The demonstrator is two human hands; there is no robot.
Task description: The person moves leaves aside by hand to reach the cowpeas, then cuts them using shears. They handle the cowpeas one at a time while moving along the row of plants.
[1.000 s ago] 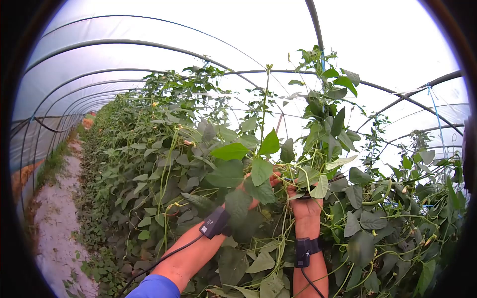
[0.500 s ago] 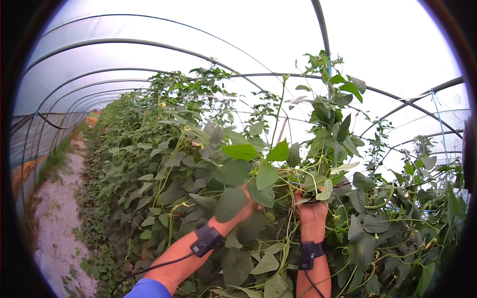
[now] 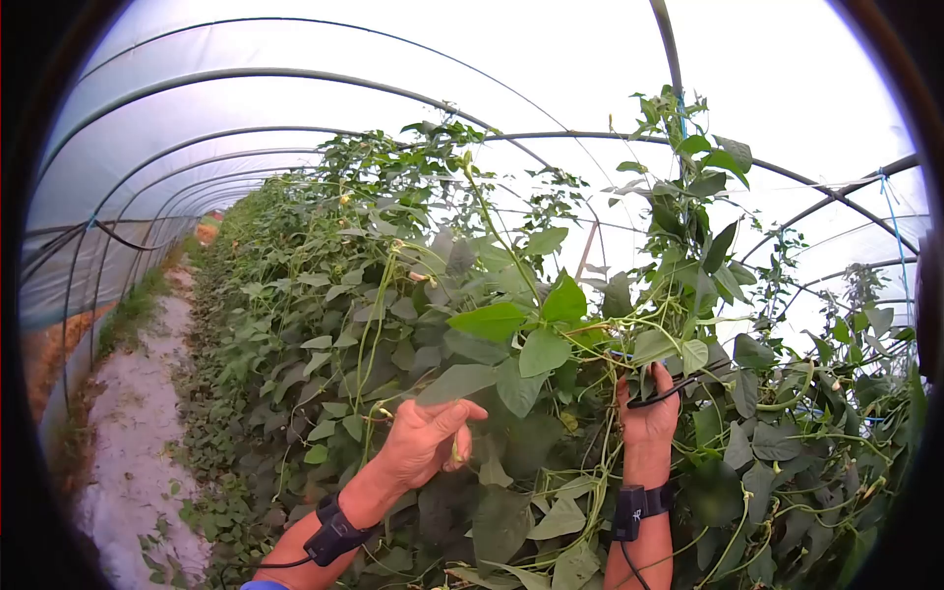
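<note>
My left hand (image 3: 428, 441) is in front of the leaves at lower middle, index finger pointing right and the others loosely curled, apart. I make out nothing held in it. Just above it hangs a broad green leaf (image 3: 457, 384). My right hand (image 3: 648, 408) is raised among the vine stems, its fingers closed around a tool with a black looped handle (image 3: 673, 391); leaves hide the tool's far end. Bright green leaves (image 3: 544, 352) on a long upright shoot (image 3: 499, 228) stand between and above the hands. A strapped black device (image 3: 339, 532) sits on each wrist.
Dense climbing vines (image 3: 295, 324) form a long row going away to the left. A pale dirt path (image 3: 143, 423) runs beside them under plastic sheeting on curved hoops (image 3: 246, 74). Blue strings (image 3: 897, 231) hang at the right, with more vines below.
My left hand has come out from behind the leaves, moving left and down. The upright shoot now leans left. My right hand stays at the stems; the view has shifted slightly.
</note>
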